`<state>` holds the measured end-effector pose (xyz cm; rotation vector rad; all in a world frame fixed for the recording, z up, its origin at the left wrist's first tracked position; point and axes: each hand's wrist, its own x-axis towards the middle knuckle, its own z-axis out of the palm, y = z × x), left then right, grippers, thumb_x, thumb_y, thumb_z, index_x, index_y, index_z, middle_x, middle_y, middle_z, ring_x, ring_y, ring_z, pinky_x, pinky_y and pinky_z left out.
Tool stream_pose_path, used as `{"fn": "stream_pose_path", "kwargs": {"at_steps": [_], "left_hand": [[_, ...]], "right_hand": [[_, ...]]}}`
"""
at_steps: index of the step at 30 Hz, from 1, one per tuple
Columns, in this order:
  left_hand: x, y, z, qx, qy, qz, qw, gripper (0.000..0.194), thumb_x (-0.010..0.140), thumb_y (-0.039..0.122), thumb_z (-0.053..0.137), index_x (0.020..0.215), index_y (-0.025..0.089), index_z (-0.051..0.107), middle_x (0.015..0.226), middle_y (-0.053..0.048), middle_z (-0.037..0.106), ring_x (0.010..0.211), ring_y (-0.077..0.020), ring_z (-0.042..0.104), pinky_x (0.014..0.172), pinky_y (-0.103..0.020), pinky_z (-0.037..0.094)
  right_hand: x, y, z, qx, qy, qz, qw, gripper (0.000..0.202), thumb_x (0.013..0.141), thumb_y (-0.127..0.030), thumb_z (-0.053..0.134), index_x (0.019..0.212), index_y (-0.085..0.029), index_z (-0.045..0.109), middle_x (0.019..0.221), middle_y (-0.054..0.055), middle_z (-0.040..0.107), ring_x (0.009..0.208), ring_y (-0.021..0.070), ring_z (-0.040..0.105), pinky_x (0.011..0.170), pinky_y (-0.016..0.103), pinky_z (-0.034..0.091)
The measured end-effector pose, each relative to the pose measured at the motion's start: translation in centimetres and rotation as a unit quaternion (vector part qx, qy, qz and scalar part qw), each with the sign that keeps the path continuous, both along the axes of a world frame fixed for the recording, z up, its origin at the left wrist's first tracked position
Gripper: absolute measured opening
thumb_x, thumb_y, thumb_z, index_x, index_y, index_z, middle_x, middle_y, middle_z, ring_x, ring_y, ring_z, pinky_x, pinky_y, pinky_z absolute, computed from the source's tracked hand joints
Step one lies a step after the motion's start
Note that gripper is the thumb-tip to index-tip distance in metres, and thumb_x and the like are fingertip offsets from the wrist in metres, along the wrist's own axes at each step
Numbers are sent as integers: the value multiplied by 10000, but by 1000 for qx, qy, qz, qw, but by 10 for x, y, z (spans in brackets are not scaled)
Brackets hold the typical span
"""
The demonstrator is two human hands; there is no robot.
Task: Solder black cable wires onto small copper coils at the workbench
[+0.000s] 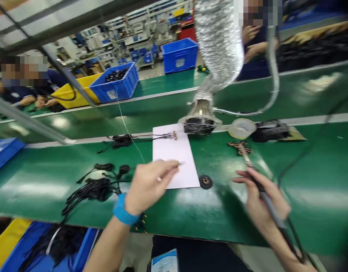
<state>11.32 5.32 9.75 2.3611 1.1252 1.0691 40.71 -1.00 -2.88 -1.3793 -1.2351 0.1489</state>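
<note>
My left hand [147, 183], with a blue band at the wrist, is closed in a pinch above a white sheet [174, 151]. A thin strand of solder wire [123, 121] runs down to it, and a short silvery end pokes out past the fingertips. In my right hand [264, 200] is a soldering iron [267, 202], its tip at a small pile of copper-coloured ring parts [242, 147]. Beside the sheet's lower right corner lies a round black disc [205, 182] with small copper-coloured pieces at its centre. Black cables [159, 136] reach onto the sheet, ending at another small copper-coloured part [174, 135].
A fume hood [200, 117] on a silver duct [219, 41] hangs behind the sheet. Bundled black cables [91, 189] lie at left. A tape roll [242, 128] and black bag [271, 130] sit at back right. Blue bins [117, 88] and other people are beyond.
</note>
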Motion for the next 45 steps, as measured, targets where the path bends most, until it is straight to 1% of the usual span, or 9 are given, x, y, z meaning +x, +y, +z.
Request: {"fn": "stream_pose_path", "kwargs": {"at_steps": [2,4,8,15,20,24,35,41,45], "left_hand": [[42,-12,-33,-121,-19,-63,990,190,978,269,577,1058,222,743,921,-41,766,755,-154,679,687,-255,513],[66,-19,-60,-220,-57,-69,972,222,991,319,553,1053,206,734,902,-50,759,727,-156,671,665,-254,507],[77,-21,-83,-306,-104,-80,943,254,991,366,546,1065,191,715,892,-63,727,766,-169,658,662,-250,504],[74,-24,-85,-352,-113,-117,922,237,992,354,541,999,168,688,819,-52,677,687,-147,605,625,-248,484],[78,-28,-89,-198,-71,-106,972,128,947,291,629,1015,203,694,912,-63,694,784,-171,630,699,-279,496],[78,-30,-91,-135,-100,-109,980,153,988,211,544,1029,212,692,940,-73,683,860,-178,643,756,-294,510],[75,-28,-89,-300,-134,-98,939,234,981,342,572,901,177,717,815,-54,634,724,-154,563,666,-273,439],[78,-29,-95,-398,-221,-78,887,211,895,356,694,900,150,741,823,-64,690,742,-160,599,677,-262,479],[84,-31,-95,-449,-296,-60,841,215,851,335,732,806,127,703,747,-45,678,695,-135,589,660,-241,477]], "right_hand": [[-21,-8,8,18,1,51,999,283,954,-200,587,1220,-271,651,1048,46,732,834,183,734,820,389,587],[-35,-12,15,18,6,86,996,359,929,-156,619,1263,-285,619,1081,54,719,904,196,722,859,413,586],[-43,-17,18,12,41,131,990,485,901,-109,647,1338,-301,558,1136,62,684,978,205,698,912,440,574],[-50,-15,12,-2,64,146,987,461,908,-91,631,1312,-302,564,1061,43,651,976,180,667,924,405,559],[-56,-16,16,-23,87,134,987,409,902,-127,645,1269,-296,587,1039,47,615,937,177,657,885,385,584],[-60,-17,21,-31,98,135,985,439,894,-135,661,1293,-300,578,1071,55,627,940,179,666,912,400,585],[-65,-15,19,-27,112,142,983,398,887,-118,660,1239,-292,600,1030,45,628,921,179,651,861,376,573],[-73,-16,18,-22,116,127,985,346,877,-95,641,1164,-285,604,927,20,569,847,168,613,780,347,557],[-81,-17,10,31,16,74,997,378,854,-37,630,1140,-283,599,913,16,574,836,171,600,732,330,547]]}}
